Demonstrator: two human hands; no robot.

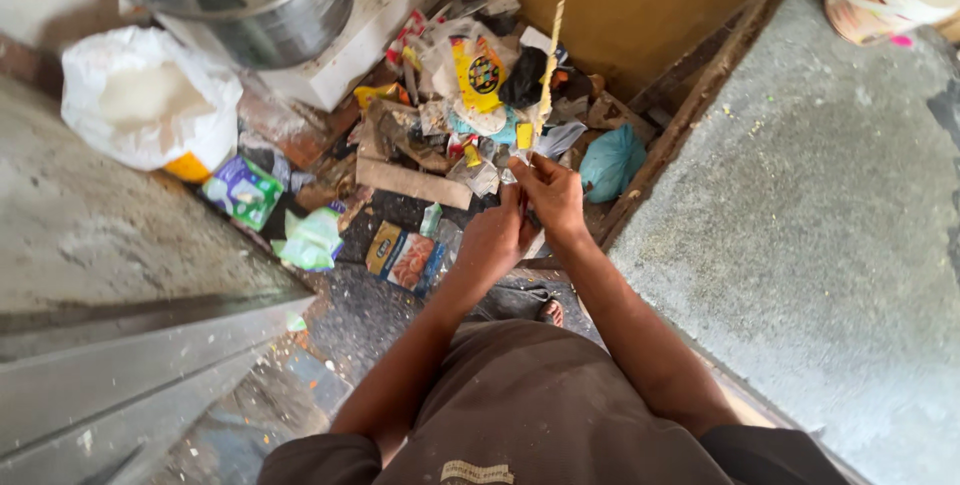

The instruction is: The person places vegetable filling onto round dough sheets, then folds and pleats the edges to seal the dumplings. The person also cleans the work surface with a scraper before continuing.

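Both of my hands meet over a heap of litter on the floor. My right hand (549, 197) grips the lower end of a long thin pale stick (549, 63) that rises up and away from me. My left hand (493, 241) is closed just below and left of it, touching the same bunch, with a small yellow scrap (524, 135) and crumpled clear wrapper at the fingers. What exactly the left fingers pinch is hidden by the right hand. My brown shirt fills the bottom of the view.
The litter heap (455, 115) holds wrappers, packets, a wood piece and a teal bag (612, 160). A white plastic bag (148, 100) and a metal pot (262, 0) on a white box lie far left. Grey concrete slab (820, 205) at right, metal sheet (120, 365) at left.
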